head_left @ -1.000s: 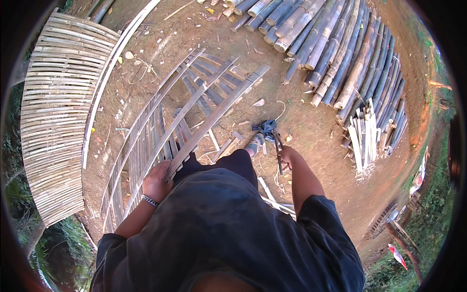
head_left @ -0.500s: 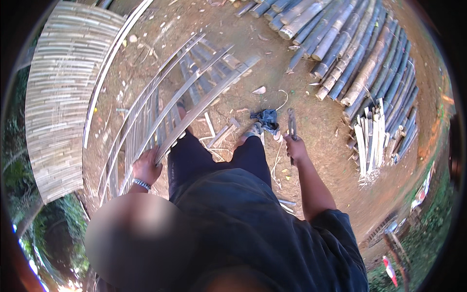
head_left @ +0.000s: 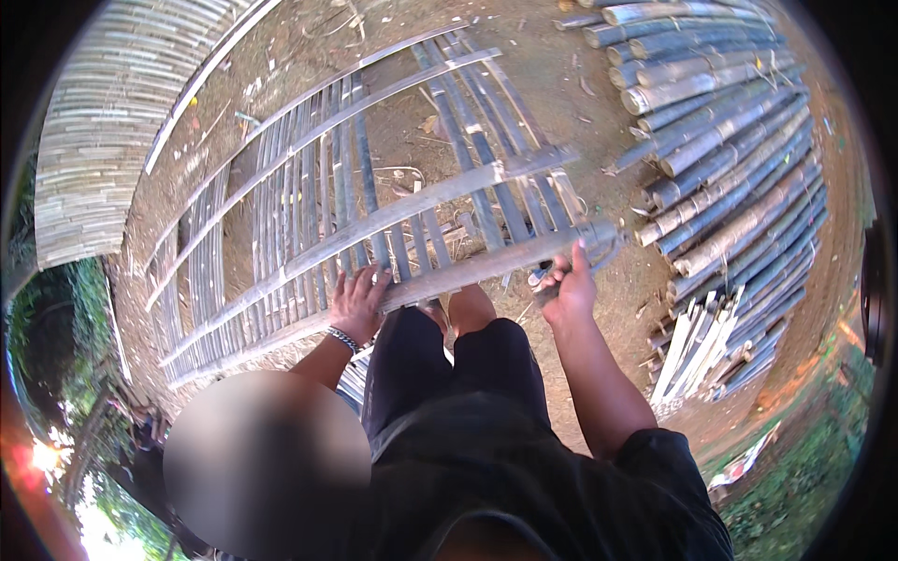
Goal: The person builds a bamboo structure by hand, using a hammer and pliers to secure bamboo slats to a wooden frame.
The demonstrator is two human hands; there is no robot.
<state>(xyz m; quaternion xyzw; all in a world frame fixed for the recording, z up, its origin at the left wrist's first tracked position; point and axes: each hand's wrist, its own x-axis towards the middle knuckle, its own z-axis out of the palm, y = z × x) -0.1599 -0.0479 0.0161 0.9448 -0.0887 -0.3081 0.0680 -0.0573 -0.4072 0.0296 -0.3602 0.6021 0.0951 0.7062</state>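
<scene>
A large bamboo frame (head_left: 301, 245), with long rails and many thin crosswise slats, stretches across in front of my legs. My left hand (head_left: 358, 304) lies over its thick near pole (head_left: 477, 267), fingers draped across to the far side, gripping it. By the pole's right end my right hand (head_left: 569, 285) has its fingers curled round a dark metal tool (head_left: 540, 278). Its thumb is raised against the pole. Most of the tool is hidden by the hand and pole, so I cannot tell its exact kind.
Cut bamboo poles (head_left: 720, 140) lie in a large pile at the right, with pale split strips (head_left: 697, 341) at its near end. A woven bamboo panel (head_left: 103, 159) is at the far left. Bamboo scraps (head_left: 456, 230) litter the dirt ground beneath the frame.
The frame has swung to the right and now spreads wide across in front of me. My left hand has moved right with it. My right hand, tool in it, has come to the pole's end.
</scene>
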